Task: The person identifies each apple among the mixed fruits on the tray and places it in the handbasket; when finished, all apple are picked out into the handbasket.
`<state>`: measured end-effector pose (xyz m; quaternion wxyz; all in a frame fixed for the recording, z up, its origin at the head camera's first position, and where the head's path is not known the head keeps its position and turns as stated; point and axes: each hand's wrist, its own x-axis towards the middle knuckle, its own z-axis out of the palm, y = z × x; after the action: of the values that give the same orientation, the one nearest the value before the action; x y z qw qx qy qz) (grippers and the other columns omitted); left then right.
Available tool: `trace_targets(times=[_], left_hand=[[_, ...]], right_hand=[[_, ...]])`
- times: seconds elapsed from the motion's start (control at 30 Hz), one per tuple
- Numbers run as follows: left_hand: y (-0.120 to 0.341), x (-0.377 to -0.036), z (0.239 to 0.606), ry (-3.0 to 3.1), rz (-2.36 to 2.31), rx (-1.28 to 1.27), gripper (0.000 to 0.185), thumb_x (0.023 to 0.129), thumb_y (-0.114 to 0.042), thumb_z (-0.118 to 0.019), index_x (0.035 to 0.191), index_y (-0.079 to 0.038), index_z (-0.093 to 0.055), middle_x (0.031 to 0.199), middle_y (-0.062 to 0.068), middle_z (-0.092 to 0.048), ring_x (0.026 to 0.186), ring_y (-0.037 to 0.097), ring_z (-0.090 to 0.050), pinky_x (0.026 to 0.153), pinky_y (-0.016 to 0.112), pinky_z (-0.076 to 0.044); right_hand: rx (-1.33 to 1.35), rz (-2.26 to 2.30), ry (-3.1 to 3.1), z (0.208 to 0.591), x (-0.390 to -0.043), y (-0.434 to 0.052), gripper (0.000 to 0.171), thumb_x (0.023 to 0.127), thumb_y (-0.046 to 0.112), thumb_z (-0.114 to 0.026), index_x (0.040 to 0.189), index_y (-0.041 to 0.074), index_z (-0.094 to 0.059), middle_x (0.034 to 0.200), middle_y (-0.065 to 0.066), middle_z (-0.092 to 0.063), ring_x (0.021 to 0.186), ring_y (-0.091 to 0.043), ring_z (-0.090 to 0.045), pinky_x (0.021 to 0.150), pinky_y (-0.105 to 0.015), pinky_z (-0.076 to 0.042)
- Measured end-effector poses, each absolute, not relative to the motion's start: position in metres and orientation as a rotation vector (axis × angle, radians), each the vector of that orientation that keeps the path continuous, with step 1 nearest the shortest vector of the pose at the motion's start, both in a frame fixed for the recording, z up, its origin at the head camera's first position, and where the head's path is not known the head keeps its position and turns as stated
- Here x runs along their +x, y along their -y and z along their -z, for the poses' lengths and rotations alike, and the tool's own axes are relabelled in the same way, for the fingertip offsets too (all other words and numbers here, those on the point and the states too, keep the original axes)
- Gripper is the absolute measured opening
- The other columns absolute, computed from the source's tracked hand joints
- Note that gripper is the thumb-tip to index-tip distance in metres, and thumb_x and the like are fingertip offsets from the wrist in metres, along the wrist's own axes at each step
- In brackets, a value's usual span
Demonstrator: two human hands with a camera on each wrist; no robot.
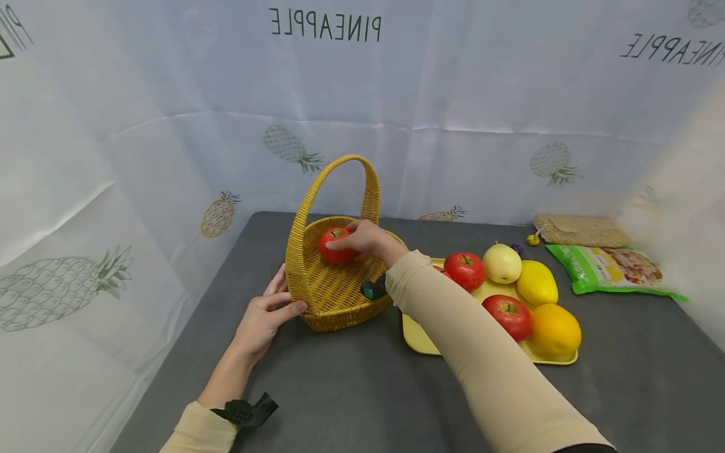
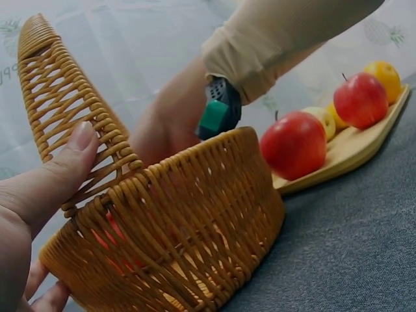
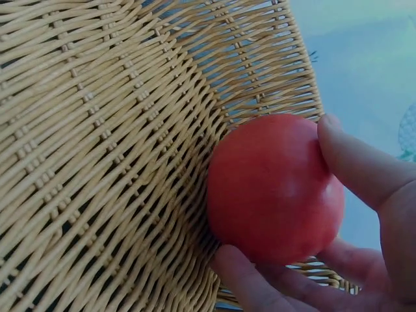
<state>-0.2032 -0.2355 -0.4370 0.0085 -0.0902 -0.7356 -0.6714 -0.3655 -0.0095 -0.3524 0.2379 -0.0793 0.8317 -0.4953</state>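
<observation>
A white cloth (image 1: 351,75) printed with pineapples and mirrored lettering hangs at the far side, beyond a dark grey tabletop (image 1: 340,390). On it stands a yellow wicker basket (image 1: 340,319), upright, its arched handle (image 1: 300,236) raised; take it as the clock's centre in the head view. Near it, between 3 and 4 o'clock, lies a pale yellow tray (image 1: 419,341), and farther out at 3 o'clock a green packet (image 1: 623,270), with a beige packet (image 1: 583,231) just behind. At 8 o'clock is the left hand (image 1: 262,318), its grip spread wide — thumb against the handle's foot, fingers along the outer wall. The right hand (image 1: 370,242) reaches inside, its grip closed around a red apple (image 1: 333,244) near the basket's 12 o'clock wall; whether the weave bears its weight cannot be told. The tray holds more red apples (image 1: 466,270), an orange fruit (image 1: 556,330), a yellow fruit (image 1: 538,283) and a pale pear (image 1: 502,263). Smallest — around 3 o'clock, behind the tray — are a little yellow thing (image 1: 533,240) and a purple one (image 1: 517,248).
</observation>
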Motion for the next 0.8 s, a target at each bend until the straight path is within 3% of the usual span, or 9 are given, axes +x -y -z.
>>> trace_targets(times=[0.4,0.6,0.8], left_hand=[[0.239,-0.198,0.443,2.264,2.147,-0.274,0.034,0.098,-0.012,-0.072,0.126,0.008,-0.069,0.17,-0.008,-0.012,0.156,0.018,-0.01,0.103,0.014,-0.037],[0.238,-0.202,0.441,2.28,2.128,-0.242,0.038,0.097,-0.015,-0.074,0.127,0.008,-0.068,0.169,-0.011,-0.015,0.155,0.015,-0.013,0.102,0.014,-0.037],[0.238,-0.206,0.438,2.276,2.136,-0.26,0.036,0.097,-0.015,-0.074,0.125,0.008,-0.069,0.169,-0.01,-0.016,0.155,0.015,-0.013,0.104,0.016,-0.036]], right_hand=[[-0.254,1.412,-2.152,0.345,-0.348,0.0,0.086,0.094,0.035,-0.078,0.158,0.001,-0.032,0.16,-0.018,-0.033,0.134,-0.034,-0.051,0.105,-0.048,-0.046],[-0.274,1.434,-2.141,0.336,-0.34,-0.018,0.082,0.095,0.035,-0.076,0.158,0.002,-0.034,0.159,-0.016,-0.035,0.139,-0.04,-0.046,0.108,-0.049,-0.043],[-0.297,1.421,-2.157,0.324,-0.326,-0.045,0.08,0.097,0.037,-0.073,0.158,0.002,-0.034,0.158,-0.015,-0.038,0.137,-0.039,-0.048,0.109,-0.047,-0.042]])
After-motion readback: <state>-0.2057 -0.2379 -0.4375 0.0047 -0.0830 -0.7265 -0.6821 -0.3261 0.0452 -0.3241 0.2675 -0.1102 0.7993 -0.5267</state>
